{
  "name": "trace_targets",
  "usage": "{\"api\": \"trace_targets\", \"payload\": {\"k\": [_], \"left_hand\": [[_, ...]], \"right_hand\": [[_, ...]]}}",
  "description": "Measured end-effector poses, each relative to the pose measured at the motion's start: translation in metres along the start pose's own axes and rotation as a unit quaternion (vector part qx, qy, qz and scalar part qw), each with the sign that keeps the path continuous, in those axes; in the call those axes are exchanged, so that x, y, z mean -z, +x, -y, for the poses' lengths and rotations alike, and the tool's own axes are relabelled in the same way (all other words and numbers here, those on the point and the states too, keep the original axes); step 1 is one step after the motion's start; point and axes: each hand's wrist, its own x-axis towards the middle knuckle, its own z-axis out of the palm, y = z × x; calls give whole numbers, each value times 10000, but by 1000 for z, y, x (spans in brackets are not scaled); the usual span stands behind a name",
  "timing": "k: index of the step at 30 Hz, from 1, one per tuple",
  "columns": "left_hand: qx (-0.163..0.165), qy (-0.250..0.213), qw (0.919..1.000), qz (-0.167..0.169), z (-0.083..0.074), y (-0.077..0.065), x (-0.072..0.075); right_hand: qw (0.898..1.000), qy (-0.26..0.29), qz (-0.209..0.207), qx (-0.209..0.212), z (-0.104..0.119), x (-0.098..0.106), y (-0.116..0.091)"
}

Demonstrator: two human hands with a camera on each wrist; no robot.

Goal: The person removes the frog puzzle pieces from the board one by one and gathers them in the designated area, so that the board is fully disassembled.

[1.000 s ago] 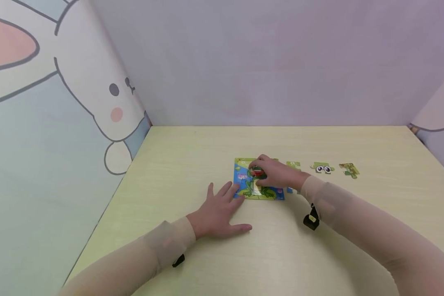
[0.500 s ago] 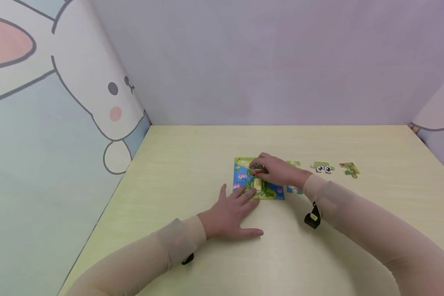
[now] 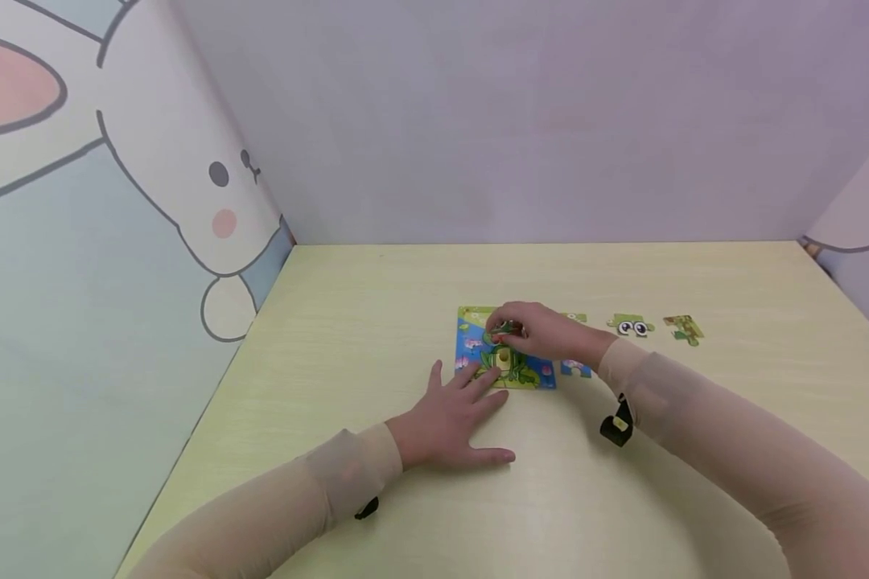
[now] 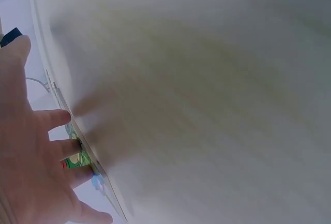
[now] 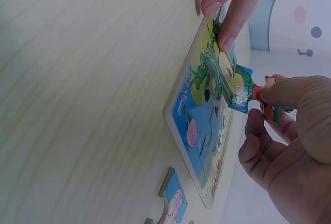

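A frog puzzle board (image 3: 467,328) lies flat on the table, blue, green and yellow. My left hand (image 3: 449,422) is spread palm down, its fingertips resting on the board's near edge. Above the frog's body, my right hand (image 3: 543,331) pinches a green and red puzzle piece between thumb and fingers. In the right wrist view that puzzle piece (image 5: 240,92) is tilted, its blue-edged end close over the board; whether it touches cannot be told. Part of the board's far right is hidden behind the right hand in the head view.
Right of the board lie loose pieces: a blue one with a pink flower (image 3: 575,369), a green one (image 3: 574,317) partly covered by the right hand, one with two eyes (image 3: 631,326) and a brown-green one (image 3: 684,330). A grey-lilac wall (image 3: 521,129) stands behind the table.
My left hand has slid right, farther onto the board's near edge. The right hand stays over the same spot, still pinching the puzzle piece, which now shows less of its red face.
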Motion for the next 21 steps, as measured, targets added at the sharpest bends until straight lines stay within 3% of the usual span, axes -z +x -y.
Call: {"api": "trace_targets", "payload": {"k": [12, 21], "left_hand": [[-11, -43, 10000, 23, 1, -1, 0], [16, -15, 10000, 42, 0, -1, -1]], "right_hand": [[9982, 25, -197, 558, 8, 6, -4], [9994, 123, -291, -131, 0, 18, -13]]}}
